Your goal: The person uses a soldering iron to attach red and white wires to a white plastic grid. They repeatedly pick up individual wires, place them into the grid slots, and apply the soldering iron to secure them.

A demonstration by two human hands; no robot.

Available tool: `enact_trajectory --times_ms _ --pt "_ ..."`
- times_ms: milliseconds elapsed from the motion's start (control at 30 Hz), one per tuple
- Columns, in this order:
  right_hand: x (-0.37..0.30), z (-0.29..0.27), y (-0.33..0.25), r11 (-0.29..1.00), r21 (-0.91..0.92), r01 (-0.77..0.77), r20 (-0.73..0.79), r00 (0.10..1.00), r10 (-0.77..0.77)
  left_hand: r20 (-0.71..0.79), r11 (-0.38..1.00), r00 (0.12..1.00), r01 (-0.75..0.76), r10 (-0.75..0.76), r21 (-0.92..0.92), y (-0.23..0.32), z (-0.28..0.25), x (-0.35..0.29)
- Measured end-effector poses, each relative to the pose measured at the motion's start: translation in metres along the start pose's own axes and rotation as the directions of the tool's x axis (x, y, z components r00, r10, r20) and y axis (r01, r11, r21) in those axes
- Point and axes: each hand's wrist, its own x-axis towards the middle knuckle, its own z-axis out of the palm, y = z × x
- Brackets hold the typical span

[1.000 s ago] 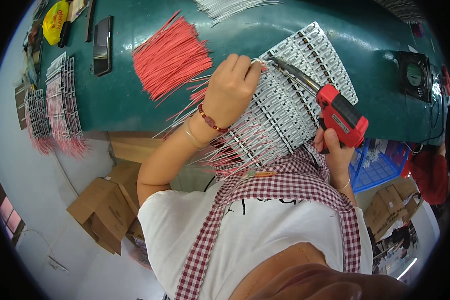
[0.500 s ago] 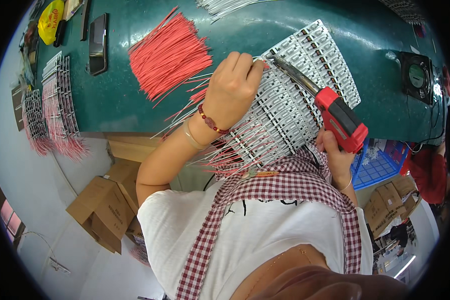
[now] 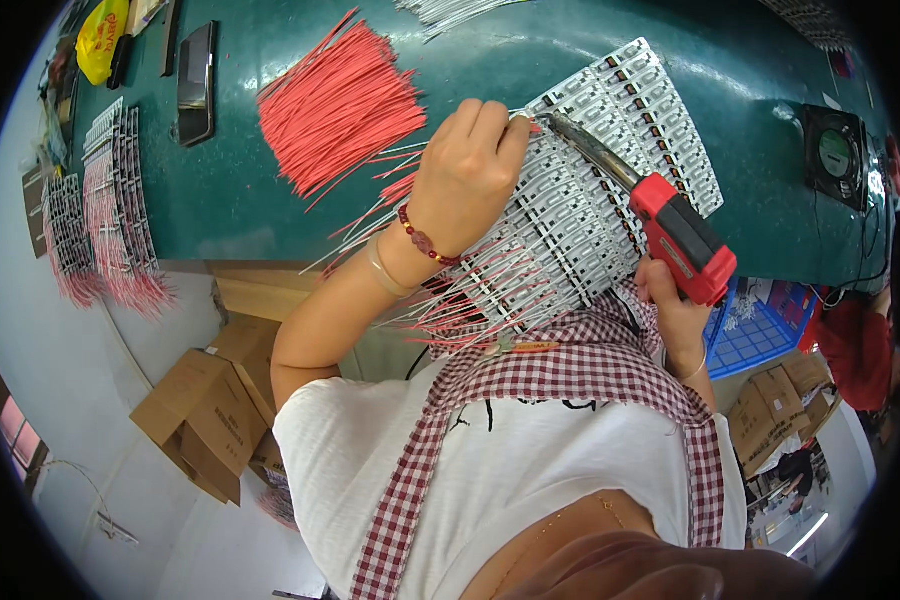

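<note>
My left hand (image 3: 470, 160) is closed in a pinch over the upper left edge of a panel of white circuit boards (image 3: 560, 205). A thin wire runs through its fingers, the end mostly hidden by the fingertips. In my right hand (image 3: 670, 305) is the grip of a red and black soldering gun (image 3: 682, 240). Its dark metal nose points up and left, with the tip at the board edge beside my left fingertips. Many red and white wires (image 3: 480, 290) trail from the panel's lower left part, some passing under my left wrist.
A thick bundle of red wires (image 3: 340, 110) lies left of the panel on the green table (image 3: 240, 200). Further left are a phone (image 3: 196, 85) and wired board panels (image 3: 120, 190). A small black fan-like device (image 3: 833, 155) stands right, above a blue basket (image 3: 755, 335). Cardboard boxes (image 3: 205, 415) sit below.
</note>
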Motion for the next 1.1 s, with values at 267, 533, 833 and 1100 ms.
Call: enact_trajectory --times_ms 267,533,833,1100 --pt "-0.002 -0.003 0.003 1.0 -0.014 -0.018 0.002 1.0 0.018 -0.009 1.0 1.0 -0.003 0.002 -0.01 -0.001 0.001 0.0" --pt "0.0 0.005 -0.008 0.997 0.053 0.051 -0.009 0.999 -0.051 -0.005 1.0 1.0 0.004 -0.004 -0.016 0.001 0.0 0.0" --pt "0.001 0.005 -0.016 0.983 0.175 0.063 -0.022 0.998 -0.06 0.003 0.998 1.0 -0.018 0.018 0.057 0.0 0.001 0.001" --pt "-0.004 0.002 -0.004 0.952 0.3 0.067 -0.02 0.998 -0.064 -0.027 0.999 0.999 -0.024 0.025 0.028 0.011 -0.003 -0.003"
